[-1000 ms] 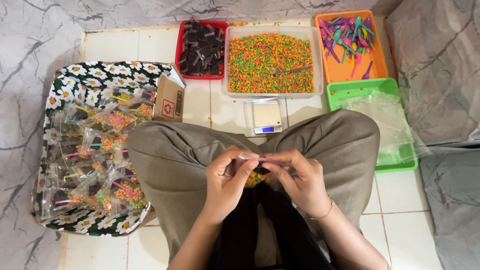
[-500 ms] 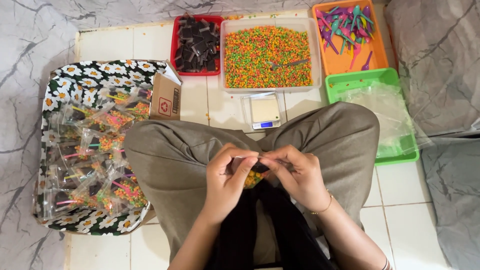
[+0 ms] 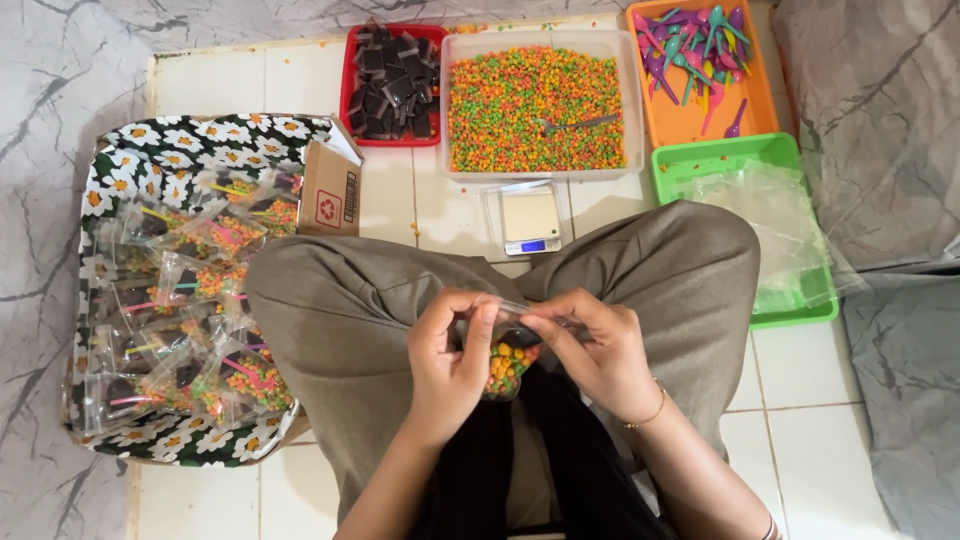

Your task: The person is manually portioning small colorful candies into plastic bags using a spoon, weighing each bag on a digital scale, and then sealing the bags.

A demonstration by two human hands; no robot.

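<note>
Sitting cross-legged on white floor tiles, the person is pinching a small clear bag of coloured candy between both hands above the lap. The left hand is gripping the bag's left top edge with thumb and fingers closed on it; the right hand is closing thumb and forefinger on the right top edge. The bag is hanging between them, just over the gap between the knees.

Open floor is lying to the right of the right knee and in a strip ahead of the knees; grey marbled sheeting is bordering the tiles on both sides.

Compared with a second ago, the hands are staying at the same spot on the bag, and the view is sitting slightly lower on the trays.

Ahead, a small digital scale is standing just beyond the knees, before a clear tub of candy pellets. A red tray of dark chocolate pieces, an orange tray of plastic spoons and a green tray of empty bags are flanking it. A floral-lined box of filled packets is touching the left knee.
</note>
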